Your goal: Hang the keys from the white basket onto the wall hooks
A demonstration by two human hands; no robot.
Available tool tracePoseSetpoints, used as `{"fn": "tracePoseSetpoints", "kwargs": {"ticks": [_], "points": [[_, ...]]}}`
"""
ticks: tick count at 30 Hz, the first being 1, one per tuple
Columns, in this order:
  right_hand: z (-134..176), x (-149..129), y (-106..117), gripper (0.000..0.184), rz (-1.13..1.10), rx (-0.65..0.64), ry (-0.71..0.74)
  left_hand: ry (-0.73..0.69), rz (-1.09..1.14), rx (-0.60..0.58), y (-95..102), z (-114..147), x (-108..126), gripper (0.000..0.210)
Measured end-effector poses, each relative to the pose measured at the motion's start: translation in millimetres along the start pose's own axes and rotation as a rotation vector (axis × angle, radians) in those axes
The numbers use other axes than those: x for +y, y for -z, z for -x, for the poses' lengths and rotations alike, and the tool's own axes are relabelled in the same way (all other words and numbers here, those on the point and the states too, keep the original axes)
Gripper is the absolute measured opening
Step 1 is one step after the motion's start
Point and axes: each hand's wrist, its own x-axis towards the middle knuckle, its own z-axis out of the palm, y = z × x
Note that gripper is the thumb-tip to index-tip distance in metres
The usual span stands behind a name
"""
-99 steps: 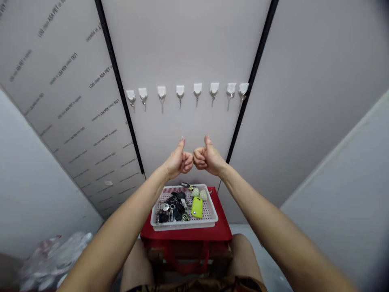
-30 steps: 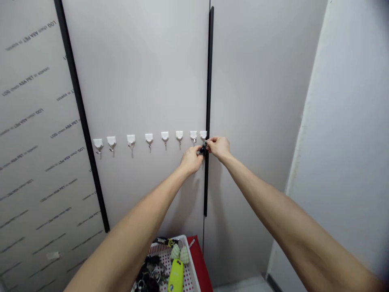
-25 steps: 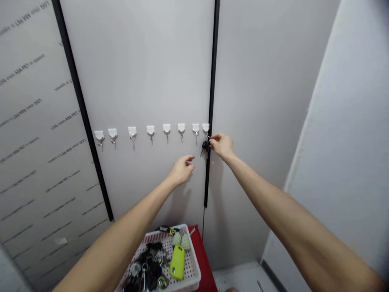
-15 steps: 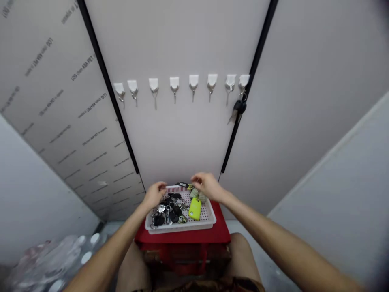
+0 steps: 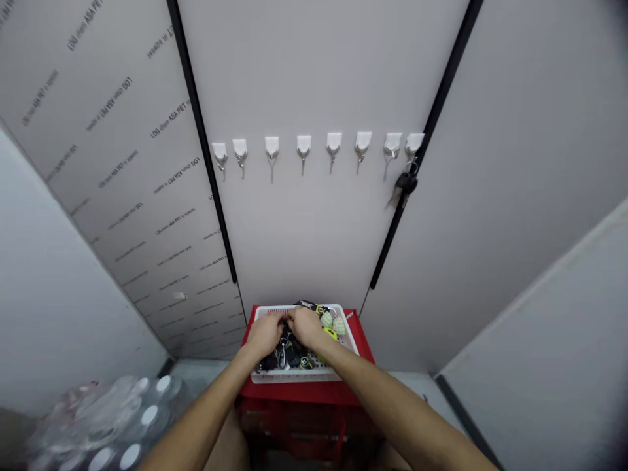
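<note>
A white plastic basket [image 5: 296, 377] stands on a red surface [image 5: 304, 392] at my knees. Inside it lies a pile of keys and key rings [image 5: 293, 356], mostly black with some metal clips. Over the pile's far side, my left hand [image 5: 266, 331] and my right hand [image 5: 305, 326] come close together, fingertips curled in a pinch. What they grip is too small and covered to make out. Partly under my right forearm is a bright yellow-green case [image 5: 330, 333]. Pale green round items [image 5: 338, 325] and a black printed strap [image 5: 308, 305] lie at the back right of the basket.
Several white hooks [image 5: 334, 141] run in a row across the wall panel. A black key set [image 5: 406, 183] hangs from the rightmost one. Dark vertical strips [image 5: 210, 176] flank the panel. Plastic-wrapped bottles [image 5: 150, 415] stand on the floor at left.
My right hand has moved left and down from the basket's back right to the key pile. My left hand has come inward, so the two now nearly meet. The view has shifted slightly.
</note>
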Motion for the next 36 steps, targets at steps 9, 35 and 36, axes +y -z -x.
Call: {"fn": "tracePoseSetpoints", "kwargs": {"ticks": [9, 35, 36], "points": [[1, 15, 63, 0.019, -0.495, 0.193, 0.148, -0.116, 0.662, 0.141, 27.4, -16, 17, 0.018], [-1, 95, 263, 0.011, -0.673, 0.823, -0.059, -0.521, 0.392, 0.495, 114.8, -97, 205, 0.035], [-4, 97, 271, 0.011, -0.675, 0.861, -0.056, -0.514, 0.376, 0.501, 119.2, -100, 213, 0.037]]}}
